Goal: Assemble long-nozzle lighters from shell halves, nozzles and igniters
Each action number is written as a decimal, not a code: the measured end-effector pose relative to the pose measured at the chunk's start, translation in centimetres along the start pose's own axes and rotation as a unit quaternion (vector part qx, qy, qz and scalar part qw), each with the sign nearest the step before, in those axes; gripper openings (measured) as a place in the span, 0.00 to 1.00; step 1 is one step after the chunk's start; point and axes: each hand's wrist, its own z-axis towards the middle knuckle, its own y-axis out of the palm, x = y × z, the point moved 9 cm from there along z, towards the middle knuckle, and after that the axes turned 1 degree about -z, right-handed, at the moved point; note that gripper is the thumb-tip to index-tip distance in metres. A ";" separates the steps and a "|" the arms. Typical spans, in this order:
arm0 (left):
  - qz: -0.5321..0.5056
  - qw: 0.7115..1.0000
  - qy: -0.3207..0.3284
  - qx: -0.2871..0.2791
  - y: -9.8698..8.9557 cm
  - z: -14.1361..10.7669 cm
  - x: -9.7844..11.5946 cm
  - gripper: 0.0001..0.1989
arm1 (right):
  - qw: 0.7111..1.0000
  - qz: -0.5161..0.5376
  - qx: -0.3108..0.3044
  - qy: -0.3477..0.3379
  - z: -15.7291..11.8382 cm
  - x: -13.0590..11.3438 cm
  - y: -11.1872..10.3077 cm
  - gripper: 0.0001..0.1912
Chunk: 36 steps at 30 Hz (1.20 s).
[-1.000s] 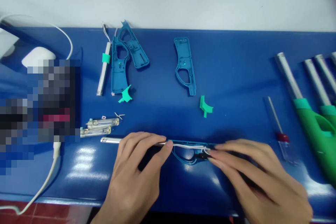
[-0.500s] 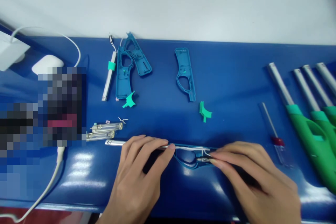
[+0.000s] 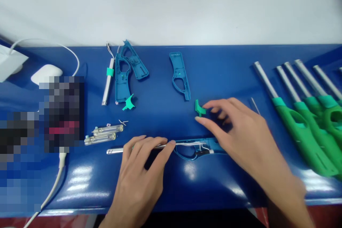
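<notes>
My left hand (image 3: 144,171) is closed over a silver lighter tube (image 3: 114,151), its fingers pressing on the tube and the white wires. The tube's end rests along a blue lighter handle half (image 3: 184,155) lying on the table. White wires (image 3: 191,144) run along that half to a black and white igniter part (image 3: 204,152). My right hand (image 3: 229,124) reaches past it, thumb and forefinger apart on either side of a small green trigger (image 3: 200,108). My right forearm hides the handle half's right end.
Farther back lie more blue handle halves (image 3: 180,82), a tube with a green collar (image 3: 108,82) and another green trigger (image 3: 129,103). Clear gas tanks (image 3: 103,138) sit at left. Assembled green lighters (image 3: 301,128) and a partly hidden screwdriver (image 3: 255,105) lie at right.
My right hand has let go of the igniter part and moved up to the green trigger. My left hand stays on the tube. The view has shifted slightly right.
</notes>
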 end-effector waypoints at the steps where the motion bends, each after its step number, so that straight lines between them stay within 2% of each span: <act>1: 0.002 1.000 -0.002 0.003 -0.1 0.0 0.0 0.21 | 1.000 -0.009 -0.002 -0.008 0.2 -0.2 0.1 0.12; 5: 0.002 0.999 -0.012 0.031 -1.0 0.0 0.2 0.21 | 0.999 0.012 0.030 -0.021 -0.2 -0.4 -0.9 0.06; 9: -0.035 0.991 -0.066 0.107 -2.9 -0.4 -0.1 0.19 | 0.993 0.098 0.070 -0.003 -2.0 -0.4 -3.2 0.07; 12: -0.124 0.975 -0.107 0.151 -3.7 -0.4 -0.1 0.17 | 0.984 0.175 0.024 -0.008 -3.0 -1.7 -3.4 0.07; 14: -0.194 0.963 -0.128 0.137 -3.2 0.2 0.2 0.16 | 0.980 0.196 -0.016 -0.016 -3.2 -2.8 -2.9 0.07; 16: -0.257 0.951 -0.143 0.096 -2.1 1.0 0.8 0.16 | 0.978 0.201 -0.052 -0.022 -3.4 -4.0 -2.3 0.07; 19: -0.317 0.937 -0.134 0.065 -1.1 2.1 1.7 0.12 | 0.979 0.189 -0.064 -0.050 -3.7 -5.1 -1.9 0.05; 21: -0.339 0.924 -0.160 0.070 -0.8 2.3 1.3 0.10 | 0.984 0.163 -0.039 -0.055 -4.2 -4.7 -2.1 0.03; 23: -0.344 0.909 -0.215 0.091 -0.7 1.7 0.0 0.10 | 0.990 0.131 -0.004 -0.043 -4.7 -3.5 -2.5 0.10; 25: -0.333 0.901 -0.255 0.110 -0.8 1.0 -1.1 0.08 | 0.994 0.106 0.015 -0.037 -5.3 -2.2 -2.4 0.11; 29: -0.321 0.892 -0.305 0.095 -0.4 0.1 -2.0 0.09 | 0.995 0.081 -0.010 -0.054 -6.0 -1.2 -1.1 0.07; 33: -0.365 0.868 -0.327 0.077 0.3 0.0 -1.7 0.13 | 0.992 0.093 -0.006 -0.082 -6.0 -1.6 -0.7 0.02; 36: -0.367 0.871 -0.319 0.074 0.5 0.3 -1.4 0.12 | 0.990 0.116 0.002 -0.084 -5.8 -1.6 -0.7 0.03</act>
